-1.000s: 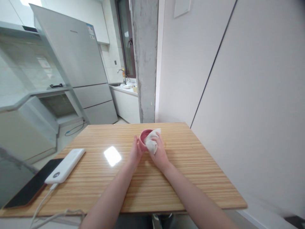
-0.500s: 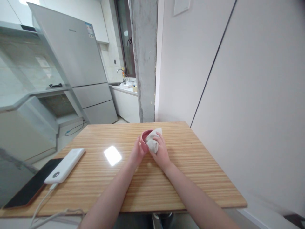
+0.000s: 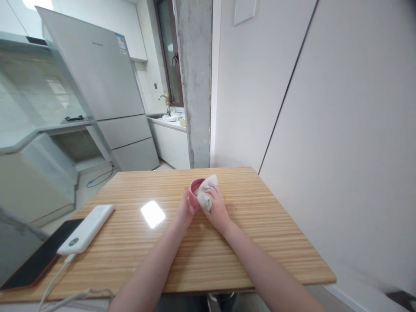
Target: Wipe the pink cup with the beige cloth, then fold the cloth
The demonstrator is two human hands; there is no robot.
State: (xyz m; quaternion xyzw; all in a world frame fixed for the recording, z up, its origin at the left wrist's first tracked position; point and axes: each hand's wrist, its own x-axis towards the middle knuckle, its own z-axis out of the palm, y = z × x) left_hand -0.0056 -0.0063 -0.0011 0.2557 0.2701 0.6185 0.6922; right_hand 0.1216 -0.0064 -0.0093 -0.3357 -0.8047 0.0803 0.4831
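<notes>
Your left hand (image 3: 186, 209): fingers wrapped around the pink round cup (image 3: 193, 199) | your right hand (image 3: 217, 209): fingers gripping a crumpled white cloth (image 3: 204, 200) at its mouth | cup: over your striped wood-grain tabletop (image 3: 273, 247), toward the far edge

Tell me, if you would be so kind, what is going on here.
At a wooden table, a person's left hand holds a pink cup, while the right hand holds a crumpled white cloth at its opening. Off to the left, a white device lies with a cable plugged into its near end.
</notes>
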